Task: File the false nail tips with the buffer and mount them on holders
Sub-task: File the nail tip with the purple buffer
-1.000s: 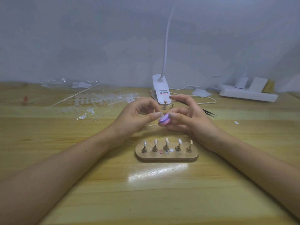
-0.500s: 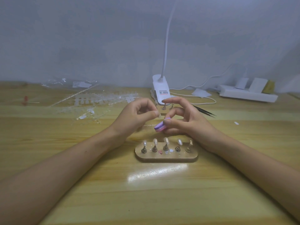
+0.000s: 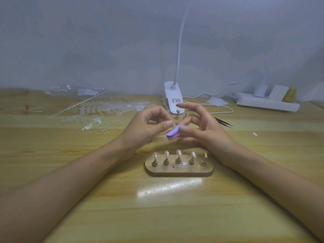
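Far left on the wooden tabletop (image 3: 175, 216) we see a small red object (image 3: 26, 109). Next come a clear plastic bag (image 3: 75, 91) and strips (image 3: 108, 109) of clear false nails spread beside it. The left hand (image 3: 147, 125) hangs just above the tabletop with a narrow grip. Its thumb and forefinger pinch what looks to us like a single clear nail tip (image 3: 172, 123), too small to be sure of. Touching that spot is the purple buffer (image 3: 172, 132). The right hand (image 3: 206, 132) has it in its grip between thumb and curled fingers, with the forefinger stretched out. Nearer us stands a wooden stand (image 3: 178, 171) with five holders (image 3: 166, 161), each carrying a tip. Behind the hands is a white clip lamp (image 3: 173, 99). Further right lie dark tweezers (image 3: 224, 122) and a white power strip (image 3: 266, 103).
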